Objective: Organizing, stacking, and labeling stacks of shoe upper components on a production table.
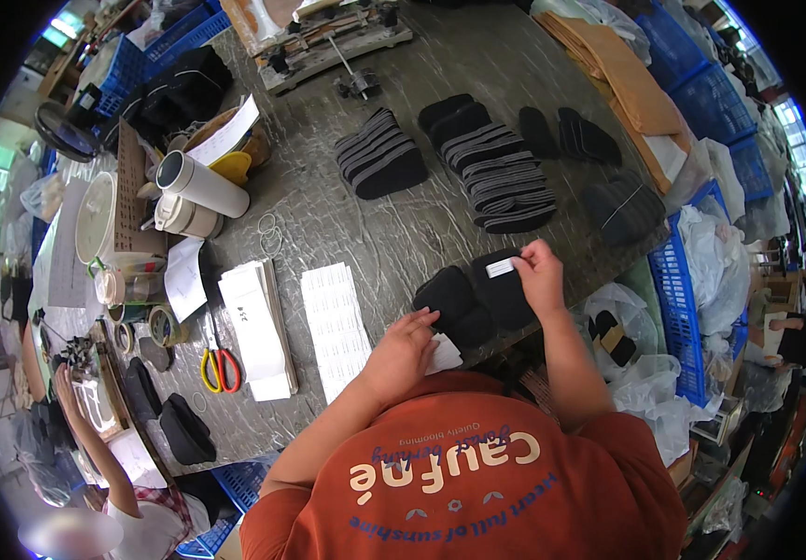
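Note:
My right hand (541,280) is closed, its thumb and fingers pinching a small white label (499,268) over the top of a black padded piece (505,299). Beside that lies another black padded piece (456,303), which the fingertips of my left hand (405,347) touch at its left edge. My left hand is curled, and several small white paper labels (446,353) stick out from under its thumb side; how they are gripped is partly hidden. Farther back are a row of black padded pieces with grey edges (379,157) and a longer overlapping row (505,182).
Left of my hands lie printed label sheets (336,322), a stack of white papers (258,327) and scissors (220,370). A white tumbler (202,184) and tape rolls (168,327) stand farther left. A blue crate (678,313) borders the right; another person's arm (95,434) shows at left.

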A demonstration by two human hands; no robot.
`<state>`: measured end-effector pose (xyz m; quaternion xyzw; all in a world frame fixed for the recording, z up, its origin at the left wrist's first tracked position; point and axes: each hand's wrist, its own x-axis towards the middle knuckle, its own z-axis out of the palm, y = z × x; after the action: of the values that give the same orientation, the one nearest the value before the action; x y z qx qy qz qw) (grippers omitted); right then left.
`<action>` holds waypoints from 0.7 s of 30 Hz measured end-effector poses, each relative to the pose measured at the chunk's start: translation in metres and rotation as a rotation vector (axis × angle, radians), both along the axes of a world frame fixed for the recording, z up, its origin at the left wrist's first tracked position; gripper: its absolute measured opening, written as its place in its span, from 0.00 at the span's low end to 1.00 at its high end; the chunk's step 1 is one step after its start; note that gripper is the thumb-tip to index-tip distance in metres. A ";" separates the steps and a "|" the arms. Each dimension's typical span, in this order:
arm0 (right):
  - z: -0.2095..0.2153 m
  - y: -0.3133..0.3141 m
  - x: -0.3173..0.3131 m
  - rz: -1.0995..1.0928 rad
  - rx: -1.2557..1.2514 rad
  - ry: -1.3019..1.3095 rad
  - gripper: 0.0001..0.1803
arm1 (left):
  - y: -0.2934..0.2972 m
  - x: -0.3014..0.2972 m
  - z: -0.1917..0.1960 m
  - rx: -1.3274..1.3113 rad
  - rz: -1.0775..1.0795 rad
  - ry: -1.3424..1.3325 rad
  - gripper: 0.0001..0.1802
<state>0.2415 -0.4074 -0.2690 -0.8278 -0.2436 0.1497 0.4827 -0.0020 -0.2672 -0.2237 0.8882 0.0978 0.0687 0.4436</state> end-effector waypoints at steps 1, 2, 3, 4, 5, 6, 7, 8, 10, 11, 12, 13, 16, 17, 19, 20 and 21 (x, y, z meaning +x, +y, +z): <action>0.012 0.003 0.000 -0.037 -0.066 -0.142 0.08 | 0.001 0.001 0.000 -0.001 0.002 0.001 0.06; 0.026 0.007 -0.003 -0.034 -0.066 -0.142 0.08 | 0.002 0.002 0.002 -0.077 0.072 -0.011 0.07; 0.039 0.011 -0.010 0.060 -0.025 -0.376 0.08 | 0.003 0.003 0.002 -0.152 0.143 -0.024 0.07; 0.046 0.013 -0.019 0.151 0.018 -0.612 0.08 | 0.003 0.004 0.003 -0.151 0.142 -0.025 0.07; 0.050 0.015 -0.033 0.290 0.035 -0.316 0.09 | 0.003 0.004 0.003 -0.215 0.213 0.006 0.08; 0.060 0.015 -0.049 0.421 -0.034 0.030 0.08 | 0.003 0.003 0.003 -0.278 0.284 0.038 0.08; 0.062 0.018 -0.067 0.493 0.059 0.191 0.08 | 0.004 0.004 0.006 -0.279 0.278 0.037 0.08; 0.061 0.020 -0.077 0.571 0.057 0.225 0.07 | 0.004 0.006 0.010 -0.279 0.303 0.051 0.08; 0.061 0.024 -0.088 0.617 0.119 0.231 0.06 | 0.006 0.008 0.013 -0.279 0.329 0.066 0.07; 0.062 0.025 -0.089 0.618 0.121 0.231 0.06 | 0.007 0.008 0.014 -0.189 0.354 0.120 0.07; 0.064 0.027 -0.090 0.614 0.142 0.147 0.05 | 0.007 0.007 0.015 -0.099 0.379 0.173 0.07; 0.065 0.028 -0.089 0.609 0.162 0.062 0.05 | 0.008 0.006 0.017 -0.098 0.379 0.174 0.07; 0.067 0.033 -0.084 0.436 0.051 0.077 0.04 | 0.009 0.002 0.018 0.039 0.270 0.108 0.06; 0.062 0.036 -0.081 0.402 0.045 0.080 0.04 | 0.008 0.001 0.016 0.128 0.130 0.017 0.06; 0.051 0.040 -0.077 0.394 0.030 0.101 0.04 | 0.005 -0.001 0.012 0.269 -0.075 0.001 0.07; 0.046 0.042 -0.075 0.384 0.016 0.122 0.04 | 0.003 -0.001 0.011 0.269 -0.073 0.002 0.07; 0.042 0.044 -0.075 0.374 -0.006 0.119 0.04 | 0.001 0.000 0.009 0.275 -0.068 0.006 0.07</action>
<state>0.1662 -0.3637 -0.2267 -0.7592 -0.3638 0.2864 0.4574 -0.0020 -0.2661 -0.2147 0.9436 0.0586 0.0637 0.3194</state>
